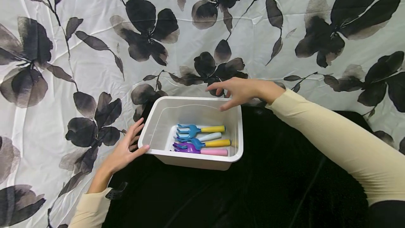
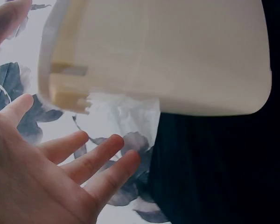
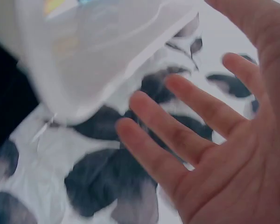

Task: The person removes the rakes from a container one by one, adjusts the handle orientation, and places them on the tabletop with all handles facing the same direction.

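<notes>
A white plastic bin (image 1: 193, 163) stands in the middle of the head view. Several small hand forks lie side by side in it: a blue fork with a yellow handle (image 1: 213, 129), one with a pale handle (image 1: 210, 136), another blue and yellow one (image 1: 217, 143), and a purple fork with a pink handle (image 1: 214, 152). At the bin's left end, my left hand (image 1: 126, 149) has its fingers spread, the thumb by the front left corner; contact is unclear. My right hand (image 1: 242, 90) hovers at the back right corner, fingers extended. Both wrist views show empty palms.
White cloth with dark flower prints (image 1: 95, 62) spreads behind and to the left. Black fabric (image 1: 253, 192) lies in front of the bin and to its right. A dark watch band (image 1: 116, 191) circles my left wrist.
</notes>
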Action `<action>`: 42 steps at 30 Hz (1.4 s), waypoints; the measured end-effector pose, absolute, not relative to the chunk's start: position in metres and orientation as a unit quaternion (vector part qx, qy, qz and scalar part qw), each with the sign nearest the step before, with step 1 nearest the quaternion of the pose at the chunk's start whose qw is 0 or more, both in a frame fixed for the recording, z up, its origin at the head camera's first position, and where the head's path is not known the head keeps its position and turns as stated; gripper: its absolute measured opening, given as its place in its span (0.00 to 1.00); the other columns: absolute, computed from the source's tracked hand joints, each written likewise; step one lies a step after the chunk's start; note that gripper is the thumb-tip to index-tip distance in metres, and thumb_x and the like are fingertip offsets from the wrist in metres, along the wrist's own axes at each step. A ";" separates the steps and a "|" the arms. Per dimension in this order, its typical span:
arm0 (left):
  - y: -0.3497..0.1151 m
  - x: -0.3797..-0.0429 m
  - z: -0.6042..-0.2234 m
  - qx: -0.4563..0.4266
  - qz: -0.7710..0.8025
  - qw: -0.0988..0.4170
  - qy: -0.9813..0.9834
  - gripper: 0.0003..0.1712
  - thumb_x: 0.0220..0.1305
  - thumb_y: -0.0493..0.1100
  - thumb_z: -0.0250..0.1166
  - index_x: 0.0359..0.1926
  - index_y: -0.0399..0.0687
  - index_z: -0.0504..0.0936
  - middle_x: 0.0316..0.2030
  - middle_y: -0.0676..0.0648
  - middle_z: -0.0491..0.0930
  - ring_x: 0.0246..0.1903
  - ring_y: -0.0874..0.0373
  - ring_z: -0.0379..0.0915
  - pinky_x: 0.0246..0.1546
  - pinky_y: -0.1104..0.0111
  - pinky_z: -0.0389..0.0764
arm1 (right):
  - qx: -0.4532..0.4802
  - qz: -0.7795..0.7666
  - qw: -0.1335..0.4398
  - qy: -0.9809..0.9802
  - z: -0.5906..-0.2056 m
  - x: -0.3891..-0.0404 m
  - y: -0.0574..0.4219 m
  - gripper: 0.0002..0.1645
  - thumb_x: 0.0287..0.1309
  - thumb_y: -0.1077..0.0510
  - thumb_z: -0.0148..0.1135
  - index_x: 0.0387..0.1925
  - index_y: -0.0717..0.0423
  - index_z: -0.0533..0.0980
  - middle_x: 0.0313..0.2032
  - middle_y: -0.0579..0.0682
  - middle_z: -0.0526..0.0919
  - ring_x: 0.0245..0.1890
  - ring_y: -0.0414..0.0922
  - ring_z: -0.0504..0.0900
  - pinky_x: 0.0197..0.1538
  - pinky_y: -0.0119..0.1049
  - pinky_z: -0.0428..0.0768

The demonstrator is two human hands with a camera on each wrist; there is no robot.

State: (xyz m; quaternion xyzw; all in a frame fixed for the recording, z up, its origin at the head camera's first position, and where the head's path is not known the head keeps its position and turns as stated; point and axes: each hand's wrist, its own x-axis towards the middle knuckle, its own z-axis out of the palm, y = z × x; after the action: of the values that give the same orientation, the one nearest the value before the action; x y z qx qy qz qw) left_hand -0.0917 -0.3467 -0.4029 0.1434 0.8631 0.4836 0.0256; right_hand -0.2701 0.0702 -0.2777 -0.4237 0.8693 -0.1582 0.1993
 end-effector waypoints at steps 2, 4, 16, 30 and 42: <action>-0.344 -0.092 -0.409 0.148 0.503 0.024 0.851 0.52 0.69 0.36 0.65 0.82 0.65 0.44 0.77 0.36 0.53 0.68 0.32 0.63 0.55 0.67 0.78 | -0.423 -0.142 0.237 0.863 -0.285 -0.273 0.055 0.48 0.61 0.48 0.73 0.78 0.38 0.60 0.64 0.56 0.76 0.56 0.55 0.80 0.57 0.53 0.78; -0.341 -0.092 -0.415 0.150 0.520 0.024 0.841 0.52 0.69 0.35 0.65 0.83 0.60 0.45 0.76 0.34 0.55 0.67 0.34 0.65 0.52 0.72 0.77 | -0.423 -0.118 0.268 0.858 -0.293 -0.276 0.041 0.48 0.61 0.48 0.73 0.78 0.36 0.59 0.65 0.56 0.75 0.61 0.55 0.76 0.60 0.52 0.76; -0.333 -0.089 -0.440 0.127 0.594 0.008 0.794 0.50 0.68 0.30 0.63 0.82 0.53 0.46 0.72 0.34 0.54 0.58 0.55 0.71 0.51 0.71 0.79 | -0.378 -0.045 0.381 0.842 -0.353 -0.281 -0.018 0.48 0.61 0.50 0.73 0.77 0.32 0.59 0.70 0.57 0.70 0.68 0.54 0.71 0.60 0.56 0.77; -0.324 -0.091 -0.464 0.090 0.631 -0.038 0.770 0.47 0.67 0.31 0.60 0.81 0.55 0.49 0.71 0.38 0.56 0.60 0.53 0.68 0.55 0.72 0.75 | -0.412 0.060 0.298 0.859 -0.407 -0.283 -0.036 0.41 0.54 0.59 0.78 0.68 0.45 0.70 0.57 0.50 0.80 0.51 0.48 0.78 0.53 0.43 0.80; -0.324 -0.093 -0.473 0.071 0.638 -0.065 0.764 0.47 0.65 0.34 0.63 0.80 0.55 0.52 0.71 0.40 0.59 0.59 0.51 0.70 0.53 0.70 0.77 | -0.476 0.107 0.250 0.836 -0.421 -0.286 -0.041 0.31 0.50 0.70 0.74 0.54 0.51 0.73 0.34 0.47 0.79 0.32 0.45 0.76 0.33 0.37 0.80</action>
State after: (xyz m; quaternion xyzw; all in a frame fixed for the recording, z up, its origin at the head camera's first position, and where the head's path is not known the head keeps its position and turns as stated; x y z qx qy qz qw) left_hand -0.0925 -0.3242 -0.4733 0.0713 0.7643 0.6376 -0.0647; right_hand -0.2862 -0.0410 -0.4206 -0.4764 0.8360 0.1068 0.2503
